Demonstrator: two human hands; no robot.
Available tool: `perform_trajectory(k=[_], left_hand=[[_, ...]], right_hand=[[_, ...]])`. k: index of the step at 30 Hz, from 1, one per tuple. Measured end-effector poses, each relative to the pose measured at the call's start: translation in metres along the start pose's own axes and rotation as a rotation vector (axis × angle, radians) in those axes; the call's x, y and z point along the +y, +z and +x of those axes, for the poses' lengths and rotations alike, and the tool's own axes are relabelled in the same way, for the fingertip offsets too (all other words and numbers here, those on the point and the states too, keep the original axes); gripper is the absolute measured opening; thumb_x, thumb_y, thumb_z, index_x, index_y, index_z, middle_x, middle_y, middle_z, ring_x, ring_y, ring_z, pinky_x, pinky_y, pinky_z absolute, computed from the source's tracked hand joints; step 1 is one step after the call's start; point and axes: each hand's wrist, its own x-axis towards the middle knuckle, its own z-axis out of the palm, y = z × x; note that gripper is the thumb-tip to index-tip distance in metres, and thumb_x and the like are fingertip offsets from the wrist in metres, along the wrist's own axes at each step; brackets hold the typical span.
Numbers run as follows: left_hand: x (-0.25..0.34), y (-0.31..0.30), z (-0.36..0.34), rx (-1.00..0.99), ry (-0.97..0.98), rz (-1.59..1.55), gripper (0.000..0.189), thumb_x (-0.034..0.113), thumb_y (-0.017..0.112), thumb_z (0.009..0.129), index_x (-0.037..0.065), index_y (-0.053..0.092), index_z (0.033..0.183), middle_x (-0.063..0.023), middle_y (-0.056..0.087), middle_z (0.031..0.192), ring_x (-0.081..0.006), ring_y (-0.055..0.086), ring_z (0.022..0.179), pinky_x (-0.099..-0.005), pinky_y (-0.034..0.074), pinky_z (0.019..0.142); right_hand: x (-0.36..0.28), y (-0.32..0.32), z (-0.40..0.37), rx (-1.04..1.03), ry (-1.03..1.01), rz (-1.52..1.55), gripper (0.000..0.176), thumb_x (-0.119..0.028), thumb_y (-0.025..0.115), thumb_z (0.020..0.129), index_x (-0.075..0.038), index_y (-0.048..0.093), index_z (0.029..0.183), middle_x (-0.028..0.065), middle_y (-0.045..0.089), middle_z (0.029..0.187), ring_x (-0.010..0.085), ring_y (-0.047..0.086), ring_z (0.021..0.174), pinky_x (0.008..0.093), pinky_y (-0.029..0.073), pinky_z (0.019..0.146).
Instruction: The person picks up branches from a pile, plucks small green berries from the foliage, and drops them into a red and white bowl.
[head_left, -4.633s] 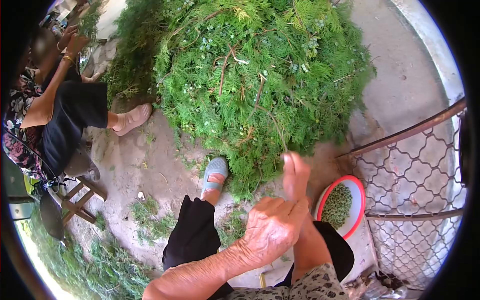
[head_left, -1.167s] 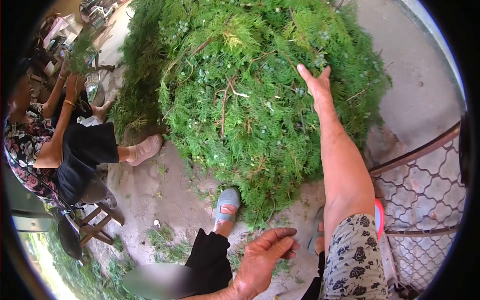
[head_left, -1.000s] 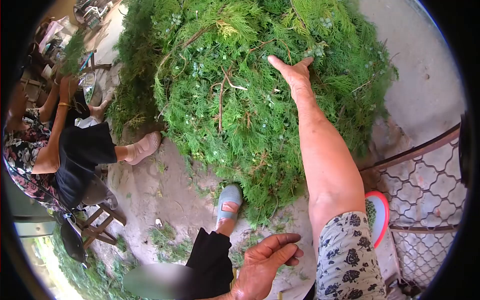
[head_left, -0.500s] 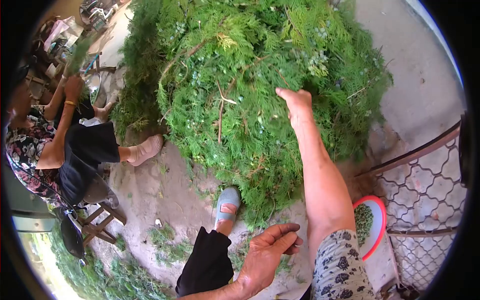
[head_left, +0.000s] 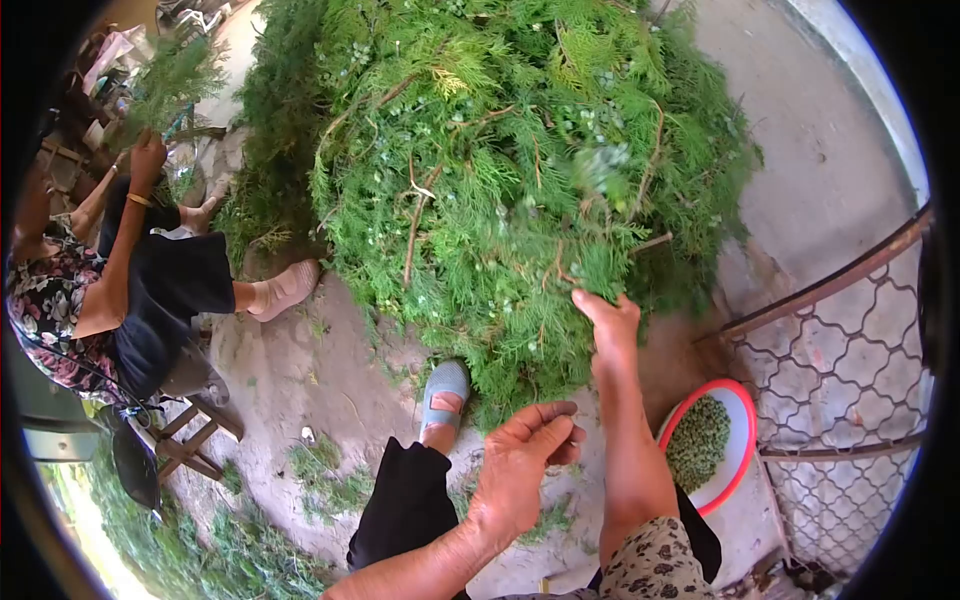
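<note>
A large heap of cypress-like evergreen branches (head_left: 450,230), with small pale blue-green cones among the fronds, fills the upper middle of the head view. My right hand (head_left: 612,332) is at the heap's lower right edge, fingers closed around the end of a cypress branch (head_left: 598,262) whose fronds are partly blurred and blend into the pile. My left hand (head_left: 525,455) hangs lower and nearer to me, thumb pressed to curled fingers. Whatever those fingers may hold is hidden.
A red-rimmed white basin (head_left: 745,440) of green cones stands right of my right forearm, beside a metal lattice (head_left: 830,370). At left a seated person (head_left: 125,290) holds up a green branch (head_left: 175,85). A wooden stool (head_left: 195,440) and loose greenery (head_left: 220,540) are lower left.
My right hand has drawn back toward me from the heap with a branch. My left hand has risen slightly, still closed. The seated person's branch is raised and more spread out.
</note>
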Motion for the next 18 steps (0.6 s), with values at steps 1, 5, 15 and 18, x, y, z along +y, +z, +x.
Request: perform_trajectory(k=[1, 5, 15, 18], left_hand=[[0.0, 0.001, -0.001, -0.001, 0.019, -0.003, 0.019, 0.01, 0.054, 0.086, -0.001, 0.058, 0.102, -0.0077, 0.062, 0.082, -0.0129, 0.057, 0.07, -0.0264, 0.048, 0.068], [0.002, 0.004, -0.003, -0.018, 0.02, 0.02, 0.021, 0.011, 0.054, 0.087, -0.001, 0.057, 0.104, -0.0075, 0.061, 0.082, -0.0135, 0.056, 0.068, -0.0262, 0.047, 0.066], [0.017, -0.01, 0.003, 0.027, 0.176, -0.087, 0.017, 0.012, 0.054, 0.087, 0.0, 0.055, 0.099, -0.0047, 0.058, 0.078, -0.0119, 0.054, 0.066, -0.024, 0.046, 0.064], [0.028, -0.02, 0.003, 0.068, 0.247, -0.198, 0.015, 0.013, 0.053, 0.087, 0.002, 0.055, 0.098, -0.0039, 0.06, 0.079, -0.0113, 0.056, 0.066, -0.0226, 0.047, 0.062]], right_hand=[[0.007, -0.013, -0.009, 0.008, 0.002, -0.005, 0.022, -0.002, 0.069, 0.068, 0.001, 0.063, 0.089, 0.0077, 0.063, 0.083, 0.0149, 0.058, 0.072, 0.0292, 0.046, 0.069], [0.043, -0.049, -0.038, 0.027, 0.045, 0.007, 0.023, 0.0, 0.068, 0.067, 0.0, 0.063, 0.089, 0.0048, 0.063, 0.08, 0.0119, 0.057, 0.065, 0.0247, 0.045, 0.062], [0.158, -0.09, -0.05, 0.1, 0.35, 0.035, 0.042, -0.002, 0.069, 0.07, 0.001, 0.057, 0.11, 0.0107, 0.062, 0.097, 0.0197, 0.059, 0.085, 0.03, 0.046, 0.074], [0.169, -0.101, -0.035, 0.065, 0.209, -0.151, 0.049, -0.001, 0.063, 0.073, 0.001, 0.05, 0.119, 0.0108, 0.058, 0.107, 0.0204, 0.054, 0.094, 0.0304, 0.043, 0.081]])
